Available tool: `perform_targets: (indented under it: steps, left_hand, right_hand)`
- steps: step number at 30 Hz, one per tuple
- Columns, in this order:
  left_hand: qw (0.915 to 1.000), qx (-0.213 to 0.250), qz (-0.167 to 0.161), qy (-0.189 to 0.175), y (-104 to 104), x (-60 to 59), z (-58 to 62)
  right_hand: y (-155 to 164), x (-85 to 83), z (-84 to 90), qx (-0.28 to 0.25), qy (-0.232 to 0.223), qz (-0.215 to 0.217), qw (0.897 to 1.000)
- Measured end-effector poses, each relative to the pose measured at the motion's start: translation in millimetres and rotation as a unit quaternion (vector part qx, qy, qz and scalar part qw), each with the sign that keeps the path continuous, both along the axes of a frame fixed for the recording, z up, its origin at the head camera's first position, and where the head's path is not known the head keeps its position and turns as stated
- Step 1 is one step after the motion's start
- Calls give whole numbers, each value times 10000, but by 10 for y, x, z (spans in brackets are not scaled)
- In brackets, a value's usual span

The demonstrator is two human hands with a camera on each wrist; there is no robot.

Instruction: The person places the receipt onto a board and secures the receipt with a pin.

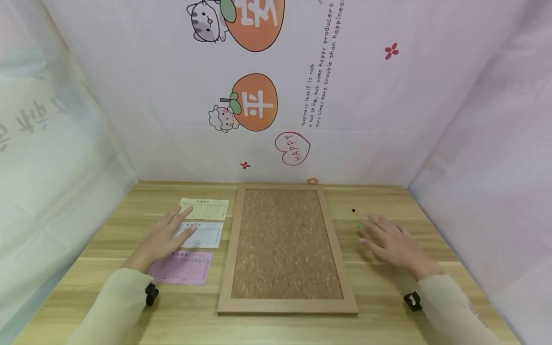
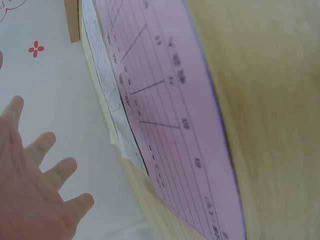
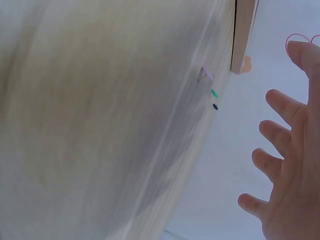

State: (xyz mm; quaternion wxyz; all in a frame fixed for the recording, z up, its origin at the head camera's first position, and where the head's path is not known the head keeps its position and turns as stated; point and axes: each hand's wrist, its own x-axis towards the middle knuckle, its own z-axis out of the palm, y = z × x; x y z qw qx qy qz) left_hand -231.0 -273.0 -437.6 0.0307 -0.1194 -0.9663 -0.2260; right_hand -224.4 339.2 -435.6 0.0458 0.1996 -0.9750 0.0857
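A: Item one, three printed paper slips in a column left of the board: the pale yellow slip (image 1: 205, 209) farthest from the person, the white slip (image 1: 201, 235) in the middle, the pink slip (image 1: 183, 267) nearest. Each has its long axis running left to right.

B: And the left hand (image 1: 161, 239)?

A: Flat and relaxed, fingers spread, gripping nothing. It lies over the left part of the white slip, fingertips reaching toward the yellow one. The left wrist view shows the pink slip (image 2: 175, 125) flat on the wood under the wrist.

B: So the slips lie right under that hand and ahead of it.

A: Yes; the left hand is much the nearer to them, with the board between them and the other hand.

B: Item two?

A: Small pins on the bare wood right of the board: a black pin (image 1: 353, 210) and a green pin (image 1: 359, 226), just apart. The right hand (image 1: 394, 244) is loose and outstretched, holding nothing, fingertips just beside the green pin; the black pin lies farther ahead.

B: Surroundings?

A: A rectangular cork board in a light wooden frame (image 1: 282, 306), long axis running away from the person, centred on a pale wood-grain table (image 1: 276, 330). Behind it, a white backdrop with cartoon persimmons (image 1: 254, 103).
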Motion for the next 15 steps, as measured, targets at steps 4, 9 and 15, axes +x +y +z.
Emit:
perform_targets:
  steps: [4, 9, 15]
  left_hand:
    - [9999, 58, -42, 90, 22, -6, 7]
    - [9998, 152, -28, -88, 39, -56, 49]
    - [9990, 391, -11, -197, 26, -162, 49]
  right_hand:
    - [-68, 15, -16, -66, 168, 214, 9996]
    - [-141, -5, -16, -46, 403, 447, 9982]
    - [-230, 15, 2, -81, 315, 627, 9975]
